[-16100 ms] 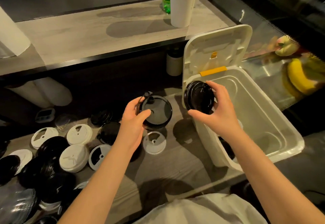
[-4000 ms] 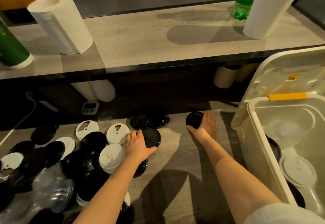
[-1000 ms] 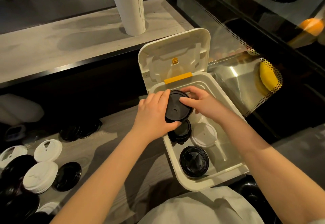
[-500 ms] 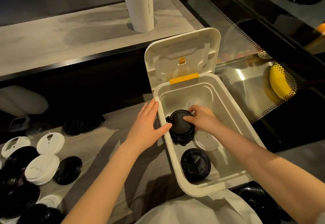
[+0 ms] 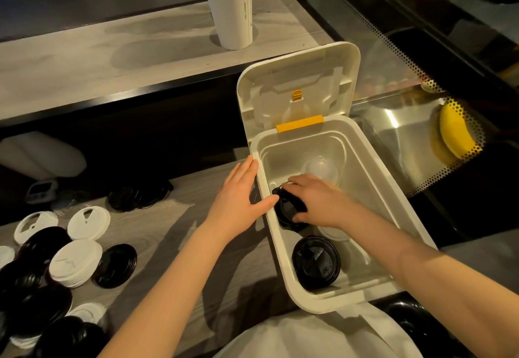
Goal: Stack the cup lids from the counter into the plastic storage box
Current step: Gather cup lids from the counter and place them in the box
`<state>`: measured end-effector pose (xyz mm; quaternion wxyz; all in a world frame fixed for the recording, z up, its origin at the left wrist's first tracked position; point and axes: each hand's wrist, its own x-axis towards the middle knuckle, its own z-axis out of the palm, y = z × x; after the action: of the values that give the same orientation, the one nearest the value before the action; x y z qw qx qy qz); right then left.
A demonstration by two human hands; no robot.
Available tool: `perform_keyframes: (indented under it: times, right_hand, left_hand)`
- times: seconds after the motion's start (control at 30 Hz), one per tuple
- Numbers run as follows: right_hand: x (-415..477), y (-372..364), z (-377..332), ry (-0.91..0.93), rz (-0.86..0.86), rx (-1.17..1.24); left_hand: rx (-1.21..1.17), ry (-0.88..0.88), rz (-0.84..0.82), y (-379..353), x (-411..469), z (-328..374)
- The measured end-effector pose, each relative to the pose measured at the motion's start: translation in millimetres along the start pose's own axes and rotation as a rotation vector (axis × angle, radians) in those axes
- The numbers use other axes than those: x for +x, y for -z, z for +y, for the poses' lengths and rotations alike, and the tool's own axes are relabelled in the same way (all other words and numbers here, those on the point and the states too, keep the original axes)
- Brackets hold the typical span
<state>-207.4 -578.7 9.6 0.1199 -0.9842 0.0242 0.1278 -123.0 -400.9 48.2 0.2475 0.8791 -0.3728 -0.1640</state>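
Note:
The white plastic storage box stands open on the counter, its lid tipped up at the back. My right hand reaches inside and presses a stack of black lids near the left wall. My left hand rests flat against the box's left rim, fingers apart, holding nothing. Another black lid lies at the box's near end. A white lid and a clear domed lid lie in there too. Many black and white lids remain on the counter at the left.
A raised shelf behind the counter carries a tall white roll. Right of the box is a glass display case with a yellow banana. A small timer sits under the shelf. My white clothing shows at the bottom edge.
My right hand lowered the black lids deeper into the box onto the stack. My left hand let go of them and drew back to the box's left rim.

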Motion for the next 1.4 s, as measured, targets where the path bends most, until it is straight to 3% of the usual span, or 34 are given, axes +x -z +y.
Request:
perform_keyframes:
  times: [0.13, 0.5, 0.73, 0.93, 1.1, 1.27, 1.4]
  right_hand:
    - [5, -6, 1, -0.028, -0.068, -0.040]
    - [2, 19, 11, -0.105, 0.017, 0.298]
    - [19, 15, -1, -0.074, -0.135, -0.221]
    - [30, 12, -6, -0.084, -0.239, -0.305]
    - [11, -2, -11, -0.033, -0.172, -0.459]
    - [6, -4, -7, -0.028, -0.147, -0.468]
    - [-4, 3, -5, -0.021, -0.047, -0.237]
  left_hand:
    - [0.014, -0.002, 0.003, 0, 0, 0]
    - [0.007, -0.020, 0.005, 0, 0, -1]
    - [-0.001, -0.007, -0.007, 0, 1, -3]
    - [0.002, -0.016, -0.006, 0, 1, -3]
    - [0.008, -0.014, -0.004, -1, 1, -2]
    - [0.053, -0.007, -0.011, 0, 0, -1]
    - [0.143, 0.015, -0.040, 2, -1, 2]
